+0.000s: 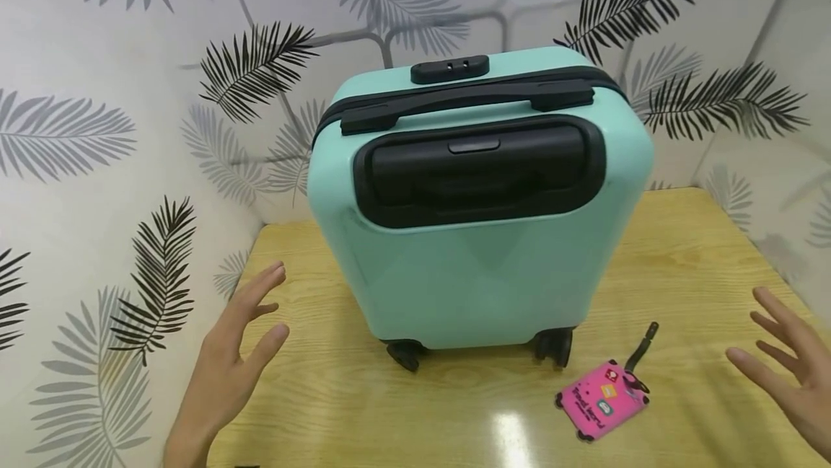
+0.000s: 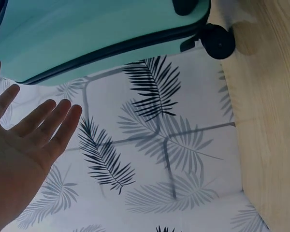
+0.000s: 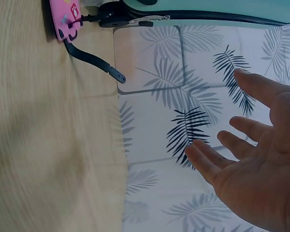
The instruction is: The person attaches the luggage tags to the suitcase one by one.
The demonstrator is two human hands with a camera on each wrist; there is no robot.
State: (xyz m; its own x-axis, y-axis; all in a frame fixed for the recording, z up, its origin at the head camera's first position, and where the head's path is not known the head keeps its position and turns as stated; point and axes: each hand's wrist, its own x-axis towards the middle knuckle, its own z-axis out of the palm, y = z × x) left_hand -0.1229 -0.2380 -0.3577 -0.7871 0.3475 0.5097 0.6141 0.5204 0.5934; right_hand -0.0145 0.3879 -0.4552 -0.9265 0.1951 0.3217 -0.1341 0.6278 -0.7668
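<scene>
A mint-green hard-shell suitcase (image 1: 480,280) stands upright on the wood-grained table (image 1: 311,403), its black caster wheels (image 1: 554,347) touching the surface. A black carry handle (image 1: 467,98) runs across the top edge, with a black combination lock (image 1: 449,69) behind it; below, the telescopic handle (image 1: 477,172) sits down in its dark recess. The left hand (image 1: 223,363) is raised to the suitcase's left, fingers extended and thumb apart, clear of its shell. The right hand (image 1: 795,374) is held well to the right, fingers likewise spread and slightly bent. Between it and the suitcase, near the right front wheel, a pink suitcase-shaped luggage tag (image 1: 594,407) lies on the table, its black strap (image 1: 643,347) stretching away behind. Leaf-patterned wallpaper (image 1: 78,208) surrounds the table's back and sides.
</scene>
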